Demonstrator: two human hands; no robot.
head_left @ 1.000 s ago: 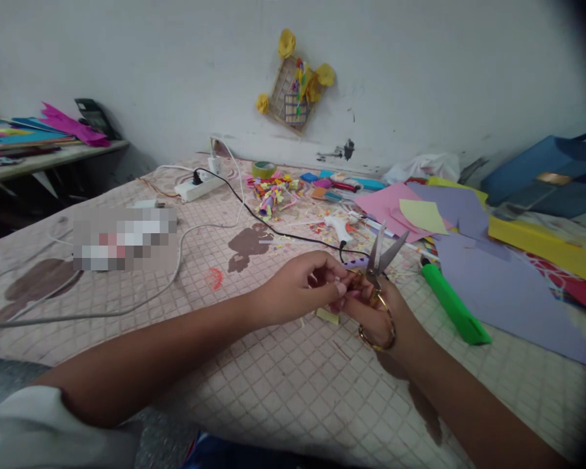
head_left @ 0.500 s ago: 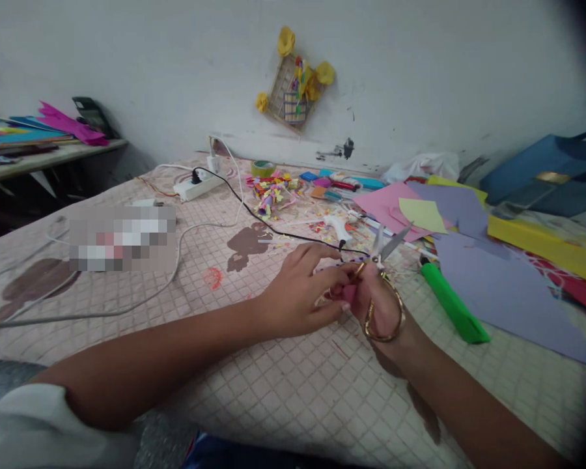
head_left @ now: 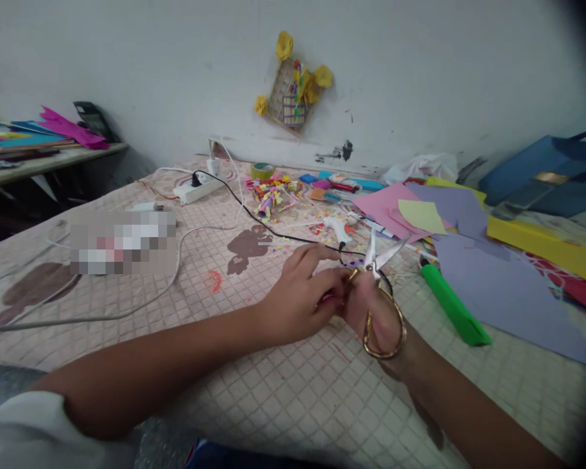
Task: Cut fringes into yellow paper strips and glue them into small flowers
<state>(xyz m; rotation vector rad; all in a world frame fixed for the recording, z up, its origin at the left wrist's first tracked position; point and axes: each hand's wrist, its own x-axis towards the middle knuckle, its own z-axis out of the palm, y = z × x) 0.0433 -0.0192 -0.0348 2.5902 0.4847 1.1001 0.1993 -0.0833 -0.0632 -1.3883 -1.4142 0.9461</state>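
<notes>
Gold-handled scissors [head_left: 372, 259] are in my right hand [head_left: 378, 316], its thumb through a handle loop. Their blades are spread and point away from me. Close against it, my left hand [head_left: 293, 296] has its fingers curled and pinches a small pink piece [head_left: 330, 298], probably paper. Most of that piece is hidden by the fingers. Just beyond the hands lies a white glue gun [head_left: 338, 228] with a black cord.
Purple sheets [head_left: 512, 293], pink paper [head_left: 385, 202] and a long green tool [head_left: 454, 305] lie to the right. Colourful paper scraps [head_left: 273, 192] are heaped at the back. A white power strip [head_left: 198, 190] stands back left, and a grey cable [head_left: 127, 314] crosses the table's left side.
The pink piece, more exposed between the hands before, is now mostly covered by my left fingers. My right hand and the scissors have turned slightly and sit a little lower.
</notes>
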